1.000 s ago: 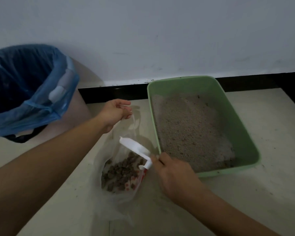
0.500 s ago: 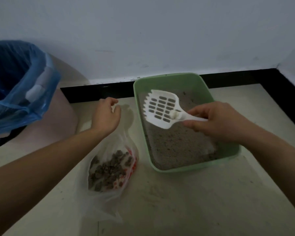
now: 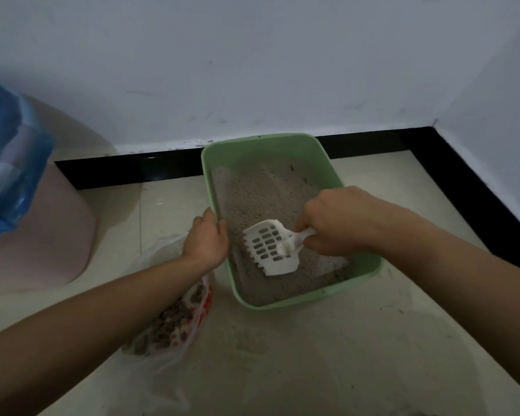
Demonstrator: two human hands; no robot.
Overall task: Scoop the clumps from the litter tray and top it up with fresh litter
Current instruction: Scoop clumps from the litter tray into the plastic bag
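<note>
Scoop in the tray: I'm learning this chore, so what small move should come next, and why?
Probably tip the scoop so its toothed edge digs into the litter. The right hand holds it by the handle low over the litter, its slots look empty, and the left hand grips the tray at its left rim, seemingly steadying it.

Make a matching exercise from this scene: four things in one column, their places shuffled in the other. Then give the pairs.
Things
1. scoop
2. left hand
3. bag
4. bin

Places
A. far left, lined in blue
B. gripping the left rim of the tray
C. in the right hand, inside the tray
D. on the floor, left of the tray

Pairs: 1-C, 2-B, 3-D, 4-A
</note>
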